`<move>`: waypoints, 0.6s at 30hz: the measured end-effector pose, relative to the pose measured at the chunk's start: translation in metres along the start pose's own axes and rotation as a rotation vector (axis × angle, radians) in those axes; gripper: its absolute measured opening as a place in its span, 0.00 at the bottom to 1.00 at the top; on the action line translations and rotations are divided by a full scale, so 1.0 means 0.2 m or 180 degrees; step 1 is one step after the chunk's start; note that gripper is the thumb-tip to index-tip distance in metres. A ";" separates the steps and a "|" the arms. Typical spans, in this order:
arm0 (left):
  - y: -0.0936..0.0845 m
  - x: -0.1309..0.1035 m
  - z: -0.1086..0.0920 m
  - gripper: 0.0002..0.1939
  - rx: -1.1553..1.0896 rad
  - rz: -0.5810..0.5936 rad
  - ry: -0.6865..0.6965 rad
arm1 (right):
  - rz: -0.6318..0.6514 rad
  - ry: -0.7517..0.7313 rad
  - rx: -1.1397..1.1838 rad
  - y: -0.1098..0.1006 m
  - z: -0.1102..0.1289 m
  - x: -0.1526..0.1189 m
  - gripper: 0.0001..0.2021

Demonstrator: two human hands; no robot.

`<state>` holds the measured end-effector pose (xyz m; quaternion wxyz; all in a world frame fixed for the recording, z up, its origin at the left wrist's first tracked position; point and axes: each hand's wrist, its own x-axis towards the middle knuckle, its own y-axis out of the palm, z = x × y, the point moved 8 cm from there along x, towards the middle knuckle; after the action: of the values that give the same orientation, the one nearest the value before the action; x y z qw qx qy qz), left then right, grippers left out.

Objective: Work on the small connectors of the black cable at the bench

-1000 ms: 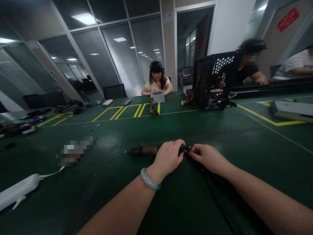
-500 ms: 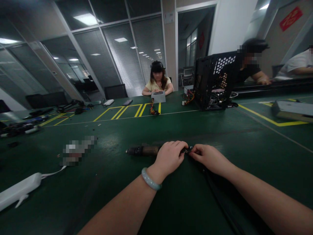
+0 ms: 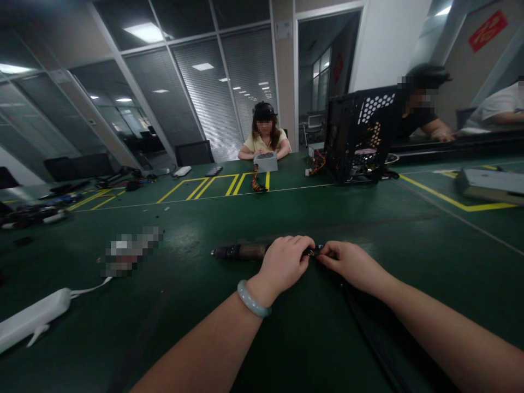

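An electric screwdriver [image 3: 250, 251] lies sideways on the green table, its narrow tip toward the left. My left hand [image 3: 285, 262] wraps over the rear of its body from above and hides that part. At the tool's back end, my right hand [image 3: 343, 261] pinches a small dark cable end [image 3: 317, 250] between thumb and fingers. Whether this end sits fully in the tool cannot be made out. From beneath my right hand a black cable [image 3: 368, 333] runs down toward the near edge.
A black computer case [image 3: 360, 136] stands at the back right. Across the table, a person [image 3: 264, 136] sits behind a grey power supply [image 3: 266, 162]. A white device [image 3: 36, 319] with a strap lies at the left. A metal box [image 3: 491, 185] is at the right.
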<state>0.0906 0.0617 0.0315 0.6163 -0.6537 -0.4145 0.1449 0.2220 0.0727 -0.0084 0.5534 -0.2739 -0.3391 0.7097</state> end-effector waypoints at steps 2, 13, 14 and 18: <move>0.00 0.00 0.02 0.12 0.0028 -0.0042 -0.0141 | -0.0005 -0.0016 0.0005 0.00 0.00 0.00 0.10; 0.00 0.00 0.01 0.13 -0.0101 -0.0118 0.0039 | -0.0059 0.0012 0.0062 -0.01 0.01 -0.01 0.09; 0.01 0.00 0.02 0.13 -0.0084 -0.0129 -0.0030 | -0.0058 0.0011 0.0072 -0.01 0.01 -0.01 0.09; 0.01 0.00 0.03 0.11 -0.0073 -0.0124 -0.0143 | -0.0059 0.0007 0.0099 -0.02 0.02 -0.02 0.09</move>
<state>0.0873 0.0659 0.0275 0.6020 -0.6491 -0.4425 0.1427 0.2211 0.0687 -0.0027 0.5645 -0.2628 -0.3300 0.7095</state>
